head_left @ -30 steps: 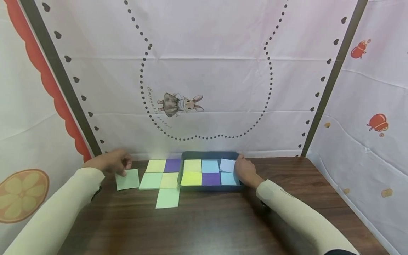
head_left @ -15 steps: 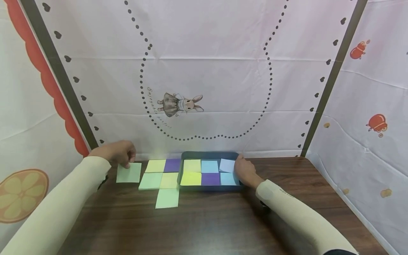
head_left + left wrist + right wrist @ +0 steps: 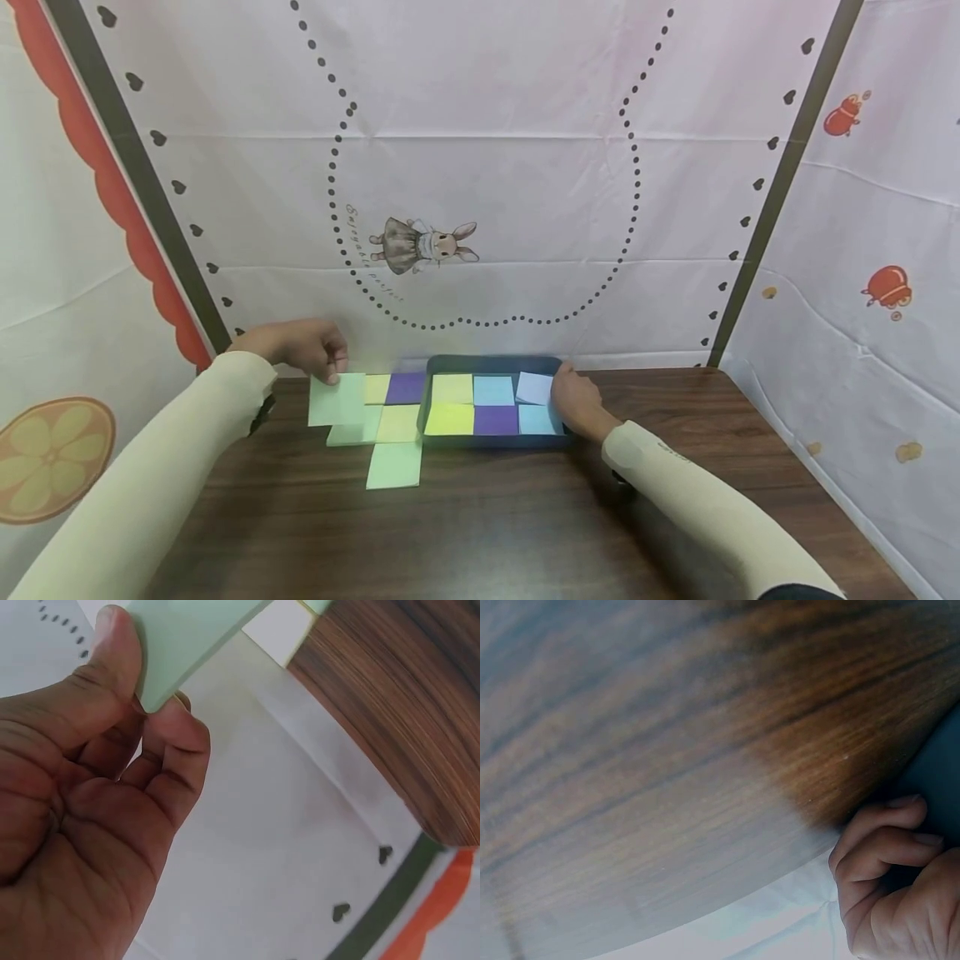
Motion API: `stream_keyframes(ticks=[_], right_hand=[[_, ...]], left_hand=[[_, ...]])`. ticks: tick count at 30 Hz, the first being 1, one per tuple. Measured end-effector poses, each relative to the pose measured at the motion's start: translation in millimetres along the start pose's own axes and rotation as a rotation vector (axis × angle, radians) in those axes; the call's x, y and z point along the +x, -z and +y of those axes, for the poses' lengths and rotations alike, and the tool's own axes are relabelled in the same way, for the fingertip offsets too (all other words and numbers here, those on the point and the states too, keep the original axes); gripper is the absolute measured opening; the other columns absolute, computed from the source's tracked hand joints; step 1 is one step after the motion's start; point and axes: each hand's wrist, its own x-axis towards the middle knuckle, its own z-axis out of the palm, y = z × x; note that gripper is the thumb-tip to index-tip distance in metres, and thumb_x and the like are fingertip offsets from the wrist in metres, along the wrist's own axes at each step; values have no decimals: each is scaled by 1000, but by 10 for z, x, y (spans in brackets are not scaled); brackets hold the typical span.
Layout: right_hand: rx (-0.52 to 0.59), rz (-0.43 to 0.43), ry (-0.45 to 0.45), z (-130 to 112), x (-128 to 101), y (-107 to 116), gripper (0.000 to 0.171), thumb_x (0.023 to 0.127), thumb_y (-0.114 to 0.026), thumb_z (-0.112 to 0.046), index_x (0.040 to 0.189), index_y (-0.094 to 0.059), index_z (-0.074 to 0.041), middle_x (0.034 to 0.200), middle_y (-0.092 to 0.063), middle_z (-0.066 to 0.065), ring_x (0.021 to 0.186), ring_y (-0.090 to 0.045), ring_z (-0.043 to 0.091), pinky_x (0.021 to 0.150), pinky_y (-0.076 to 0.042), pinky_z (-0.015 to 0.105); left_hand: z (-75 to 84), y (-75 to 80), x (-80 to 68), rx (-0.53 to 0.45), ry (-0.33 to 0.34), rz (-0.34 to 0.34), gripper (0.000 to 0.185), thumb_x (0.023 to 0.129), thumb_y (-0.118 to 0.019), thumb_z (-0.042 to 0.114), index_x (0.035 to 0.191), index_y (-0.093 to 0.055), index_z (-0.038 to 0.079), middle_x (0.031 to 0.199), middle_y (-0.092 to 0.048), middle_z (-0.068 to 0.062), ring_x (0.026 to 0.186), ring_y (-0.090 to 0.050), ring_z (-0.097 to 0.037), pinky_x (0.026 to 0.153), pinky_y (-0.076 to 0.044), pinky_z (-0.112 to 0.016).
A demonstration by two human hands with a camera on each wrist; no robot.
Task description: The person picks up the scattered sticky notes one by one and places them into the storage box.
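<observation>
My left hand [image 3: 303, 346] pinches a pale green sticky note pad [image 3: 335, 402] by its far edge, thumb against fingers. In the left wrist view the pad [image 3: 187, 645] shows a little thickness. It is held over part of a yellow pad [image 3: 377, 389] and another green pad [image 3: 367, 429]. On the right, my right hand [image 3: 581, 406] grips the right wall of a dark blue tray [image 3: 487, 364]. In the right wrist view its curled fingers [image 3: 881, 847] lie against the tray's wall. Yellow, blue, purple and pale lilac pads lie inside in two rows.
Left of the tray, a purple pad [image 3: 406, 388], a pale yellow pad [image 3: 398, 423] and a green pad [image 3: 394, 465] lie on the dark wooden table [image 3: 480, 533]. A white printed cloth [image 3: 525, 208] hangs behind the table and at both sides.
My left hand has lifted the green pad and carried it rightward and away from me, from the bare table to over the left pads. My right hand and the tray have stayed put.
</observation>
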Motion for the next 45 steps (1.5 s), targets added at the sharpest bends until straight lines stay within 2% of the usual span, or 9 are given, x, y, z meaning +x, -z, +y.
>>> stream_keyframes(ticks=[9, 14, 17, 19, 21, 26, 28, 38, 45], right_hand=[[-42, 27, 12, 149, 278, -222, 34, 114, -52, -14, 136, -51, 12, 87, -70, 20, 72, -73, 34, 65, -67, 46], [-47, 6, 16, 1, 42, -21, 35, 116, -53, -12, 139, -50, 14, 86, -69, 20, 71, -73, 30, 71, -70, 45], [-50, 11, 19, -12, 13, -10, 36, 117, -52, -13, 141, -50, 13, 86, -69, 19, 71, -72, 29, 72, -70, 45], [-48, 12, 15, -18, 5, -2, 35, 116, -52, -13, 140, -50, 14, 86, -69, 19, 71, -72, 29, 70, -69, 45], [-56, 29, 24, 56, 101, -100, 34, 116, -52, -14, 138, -51, 12, 87, -69, 18, 71, -72, 30, 68, -68, 44], [-56, 26, 16, 54, 113, -89, 32, 116, -51, -13, 136, -51, 11, 87, -69, 19, 71, -72, 30, 66, -68, 43], [-45, 6, 2, -27, 18, 17, 33, 116, -51, -12, 138, -51, 13, 85, -69, 19, 70, -72, 29, 68, -68, 44], [-63, -5, -10, -42, -8, 20, 36, 117, -53, -14, 142, -49, 12, 87, -68, 17, 71, -71, 27, 70, -69, 43], [-20, -9, -27, -27, -26, 12, 37, 117, -53, -15, 143, -48, 10, 92, -69, 19, 75, -71, 29, 77, -70, 46]], left_hand=[[205, -63, 161, -65, -78, -4, 10, 96, -83, 2, 94, -73, 2, 80, -63, 3, 76, -55, -14, 72, -52, -30], [320, -92, 241, -86, -153, -13, 8, 96, -82, 2, 95, -74, 2, 78, -64, 5, 74, -55, -11, 70, -50, -26], [389, -105, 312, -77, -206, -8, 8, 96, -82, 2, 96, -74, 3, 79, -65, 5, 74, -56, -10, 71, -53, -26], [451, -121, 363, -70, -207, 4, 9, 96, -83, 4, 97, -74, 6, 81, -66, 5, 76, -57, -10, 74, -54, -26], [522, -142, 412, -65, -197, 11, 9, 97, -83, 5, 98, -74, 7, 84, -67, 3, 79, -58, -13, 76, -55, -28], [695, -216, 512, -55, -153, 11, 9, 98, -83, 7, 100, -75, 8, 90, -68, -1, 86, -59, -17, 82, -53, -31], [741, -245, 541, -54, -157, 9, 8, 98, -83, 5, 99, -75, 7, 90, -67, -1, 86, -58, -17, 82, -52, -32], [832, -308, 682, -100, -205, 15, 8, 98, -80, 2, 98, -73, 7, 90, -65, -2, 87, -57, -19, 81, -51, -32], [933, -370, 742, -114, -249, 41, 9, 97, -78, -2, 97, -72, 5, 88, -65, -3, 83, -56, -18, 78, -50, -31]])
